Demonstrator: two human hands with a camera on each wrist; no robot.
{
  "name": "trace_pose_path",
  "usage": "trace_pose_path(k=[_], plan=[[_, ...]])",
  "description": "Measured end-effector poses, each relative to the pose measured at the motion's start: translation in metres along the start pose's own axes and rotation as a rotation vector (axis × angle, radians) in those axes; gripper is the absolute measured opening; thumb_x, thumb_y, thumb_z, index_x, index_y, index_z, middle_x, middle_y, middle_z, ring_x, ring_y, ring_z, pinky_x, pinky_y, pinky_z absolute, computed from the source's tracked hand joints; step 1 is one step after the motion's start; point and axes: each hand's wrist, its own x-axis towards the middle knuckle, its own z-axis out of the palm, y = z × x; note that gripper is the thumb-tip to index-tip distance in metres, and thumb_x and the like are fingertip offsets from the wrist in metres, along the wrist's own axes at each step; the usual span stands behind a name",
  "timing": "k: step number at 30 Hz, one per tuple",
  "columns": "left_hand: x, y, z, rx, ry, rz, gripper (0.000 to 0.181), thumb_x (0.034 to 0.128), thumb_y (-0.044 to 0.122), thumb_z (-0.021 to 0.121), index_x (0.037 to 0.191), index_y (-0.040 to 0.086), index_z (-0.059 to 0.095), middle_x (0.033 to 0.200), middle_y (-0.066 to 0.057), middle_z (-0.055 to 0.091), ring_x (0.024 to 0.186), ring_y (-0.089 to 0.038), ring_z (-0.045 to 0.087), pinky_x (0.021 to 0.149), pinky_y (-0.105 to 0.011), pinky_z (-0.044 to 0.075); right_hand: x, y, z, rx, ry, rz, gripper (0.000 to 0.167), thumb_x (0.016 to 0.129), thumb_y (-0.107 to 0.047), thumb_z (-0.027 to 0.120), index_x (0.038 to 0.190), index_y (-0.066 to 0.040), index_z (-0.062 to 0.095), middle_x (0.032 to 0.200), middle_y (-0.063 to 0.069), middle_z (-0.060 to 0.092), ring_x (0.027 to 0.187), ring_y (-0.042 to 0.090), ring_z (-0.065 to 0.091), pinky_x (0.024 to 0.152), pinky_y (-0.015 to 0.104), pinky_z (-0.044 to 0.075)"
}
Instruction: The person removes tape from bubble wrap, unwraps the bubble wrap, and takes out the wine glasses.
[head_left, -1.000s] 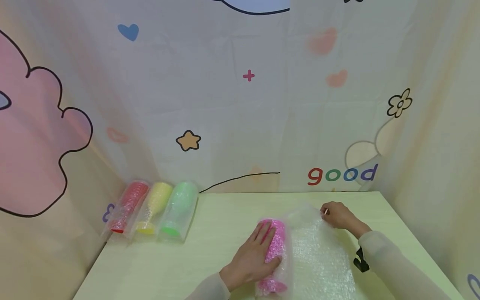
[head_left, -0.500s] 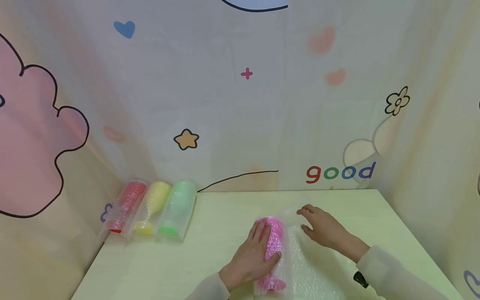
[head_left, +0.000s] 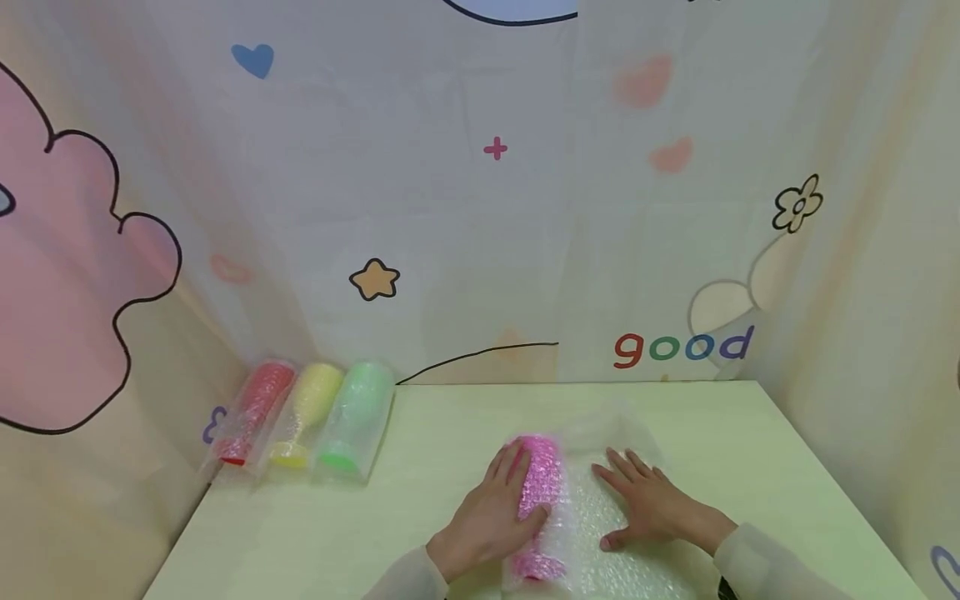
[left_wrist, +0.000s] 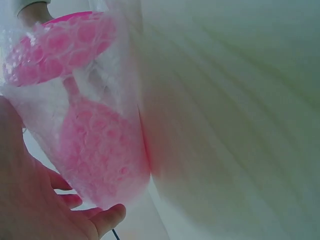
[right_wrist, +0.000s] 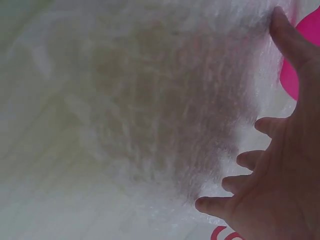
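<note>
A pink goblet [head_left: 542,483], rolled in bubble wrap, lies on its side on the table, its foot towards the near edge. My left hand [head_left: 491,515] rests over it with long, straight fingers and the thumb across its near part. In the left wrist view the goblet [left_wrist: 100,145] shows its bowl and foot through the bubbles. To its right the loose bubble wrap [head_left: 600,508] spreads flat. My right hand [head_left: 652,504] lies on that sheet with fingers spread, as the right wrist view of the hand [right_wrist: 275,185] also shows.
At the back left lie three more bubble-wrapped things: a red one [head_left: 258,408], a yellow goblet [head_left: 311,408] and a green one [head_left: 358,412]. A printed curtain [head_left: 480,225] stands behind the pale table [head_left: 420,450] and along its sides.
My right hand has let go of the wrap's far corner and come left and nearer, onto the sheet. The wrapped pink goblet and my left hand have shifted slightly left.
</note>
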Motion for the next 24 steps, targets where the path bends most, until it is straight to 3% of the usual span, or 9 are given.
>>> trace_pose_path(k=[7, 10, 15, 20, 24], plan=[[-0.002, -0.006, -0.004, -0.002, -0.020, -0.001, 0.084, 0.0986, 0.061, 0.033, 0.158, 0.005, 0.012, 0.167, -0.010, 0.006, 0.153, -0.032, 0.013, 0.118, -0.043, 0.033, -0.008, 0.010, 0.001, 0.009, -0.004, 0.016, 0.111, 0.066, -0.071, 0.074, 0.151, -0.011, 0.036, 0.161, 0.024, 0.021, 0.145, 0.056, 0.017, 0.105, 0.078, 0.023], [0.001, -0.005, -0.012, -0.016, 0.013, 0.003, 0.081, 0.0990, 0.058, 0.035, 0.158, 0.006, 0.014, 0.167, -0.011, 0.008, 0.153, -0.033, 0.013, 0.119, -0.045, 0.032, -0.010, 0.014, 0.001, 0.018, -0.008, 0.021, 0.111, 0.066, -0.071, 0.074, 0.152, -0.012, 0.035, 0.162, 0.023, 0.020, 0.145, 0.055, 0.017, 0.105, 0.078, 0.021], [0.013, 0.009, -0.025, 0.061, 0.082, 0.116, 0.074, 0.1002, 0.055, 0.037, 0.158, 0.014, 0.017, 0.167, -0.007, 0.006, 0.155, -0.029, 0.006, 0.123, -0.047, 0.022, -0.008, 0.018, 0.000, 0.017, -0.031, 0.027, 0.111, 0.066, -0.070, 0.074, 0.153, -0.015, 0.033, 0.162, 0.022, 0.018, 0.145, 0.055, 0.016, 0.106, 0.078, 0.020], [0.029, 0.032, -0.020, 0.207, 0.021, 0.245, 0.074, 0.0988, 0.063, 0.030, 0.159, 0.022, 0.018, 0.168, -0.002, 0.004, 0.155, -0.025, 0.002, 0.124, -0.051, 0.017, -0.009, 0.019, 0.000, 0.004, -0.015, 0.018, 0.110, 0.066, -0.070, 0.074, 0.152, -0.015, 0.035, 0.162, 0.023, 0.022, 0.145, 0.055, 0.019, 0.104, 0.079, 0.023], [0.037, 0.041, -0.010, 0.302, -0.049, 0.224, 0.073, 0.0955, 0.068, 0.030, 0.157, 0.028, 0.025, 0.167, 0.003, 0.009, 0.155, -0.023, 0.004, 0.123, -0.053, 0.016, -0.010, 0.020, 0.002, -0.001, 0.004, 0.005, 0.110, 0.065, -0.070, 0.075, 0.151, -0.013, 0.037, 0.160, 0.024, 0.024, 0.144, 0.056, 0.021, 0.103, 0.079, 0.024]])
